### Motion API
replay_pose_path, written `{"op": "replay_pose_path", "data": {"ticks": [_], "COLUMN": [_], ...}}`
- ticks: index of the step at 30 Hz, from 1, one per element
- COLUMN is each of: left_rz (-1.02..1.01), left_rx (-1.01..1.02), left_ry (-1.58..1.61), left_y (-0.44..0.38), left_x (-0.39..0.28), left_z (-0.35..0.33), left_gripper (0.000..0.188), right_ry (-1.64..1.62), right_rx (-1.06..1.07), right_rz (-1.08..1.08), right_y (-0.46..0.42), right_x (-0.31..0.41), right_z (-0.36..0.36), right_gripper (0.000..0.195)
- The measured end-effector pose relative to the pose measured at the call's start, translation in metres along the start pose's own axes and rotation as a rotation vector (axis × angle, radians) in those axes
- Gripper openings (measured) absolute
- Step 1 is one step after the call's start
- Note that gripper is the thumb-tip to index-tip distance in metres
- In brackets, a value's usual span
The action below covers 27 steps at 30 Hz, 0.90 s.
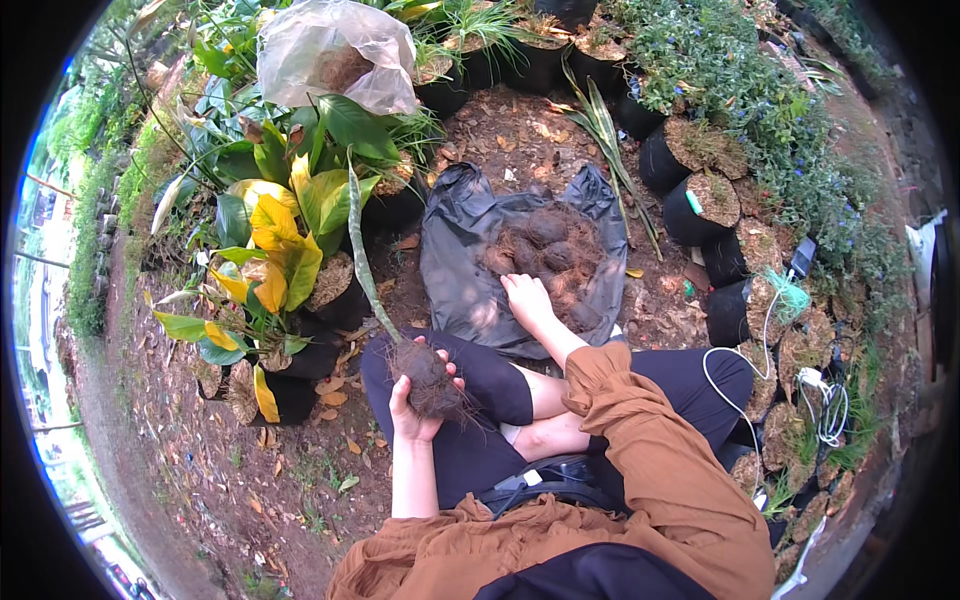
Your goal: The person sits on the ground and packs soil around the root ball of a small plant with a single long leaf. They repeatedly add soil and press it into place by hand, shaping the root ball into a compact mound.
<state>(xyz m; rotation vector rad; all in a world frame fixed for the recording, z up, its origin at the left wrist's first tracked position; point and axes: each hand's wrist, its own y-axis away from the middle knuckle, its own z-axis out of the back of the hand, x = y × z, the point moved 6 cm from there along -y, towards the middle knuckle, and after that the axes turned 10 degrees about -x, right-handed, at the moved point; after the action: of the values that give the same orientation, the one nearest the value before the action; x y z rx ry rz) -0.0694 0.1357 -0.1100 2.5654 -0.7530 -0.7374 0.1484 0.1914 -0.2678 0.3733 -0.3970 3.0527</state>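
My left hand (421,401) is closed around a dark soil root ball (426,375) with fine roots hanging from it, above my thigh. From the ball one long mottled snake plant leaf (358,240) rises away from me. My right hand (527,298) reaches over a black plastic bag (457,262) spread on the ground and lies at the near left edge of a heap of brown fibre and dark clods (551,244). Its fingertips meet the edge of the heap; whether they grip anything cannot be told.
Yellow and green leafy potted plants (281,247) stand at the left, with a clear plastic bag (337,60) above them. Black planter bags (701,206) curve round the far and right sides. Cut long leaves (611,142) lie beyond the bag; a white cable (724,390) runs at the right.
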Motion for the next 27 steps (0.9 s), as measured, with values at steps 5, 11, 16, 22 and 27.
{"op": "replay_pose_path", "data": {"ticks": [5,11,16,22,27], "left_rz": [0.008,0.038,0.058,0.074,0.106], "left_rx": [0.0,-0.022,-0.043,-0.05,-0.08], "left_ry": [0.004,-0.063,-0.082,-0.06,-0.094], "left_y": [0.001,0.0,-0.002,-0.003,-0.007], "left_x": [-0.003,-0.005,-0.003,0.001,0.017], "left_z": [-0.004,-0.006,0.003,0.002,-0.006], "left_gripper": [0.073,0.073,0.071,0.069,0.059], "right_ry": [0.351,0.433,-0.301,-1.391,-1.732], "right_rx": [0.047,0.106,0.025,0.184,0.106], "right_rz": [0.042,0.046,-0.413,-0.845,-0.766], "right_y": [-0.043,-0.045,-0.04,0.006,0.014], "right_x": [0.007,-0.008,-0.025,-0.053,-0.033], "right_z": [-0.012,-0.038,0.017,0.07,0.158], "right_gripper": [0.025,0.018,0.028,0.011,0.034]}}
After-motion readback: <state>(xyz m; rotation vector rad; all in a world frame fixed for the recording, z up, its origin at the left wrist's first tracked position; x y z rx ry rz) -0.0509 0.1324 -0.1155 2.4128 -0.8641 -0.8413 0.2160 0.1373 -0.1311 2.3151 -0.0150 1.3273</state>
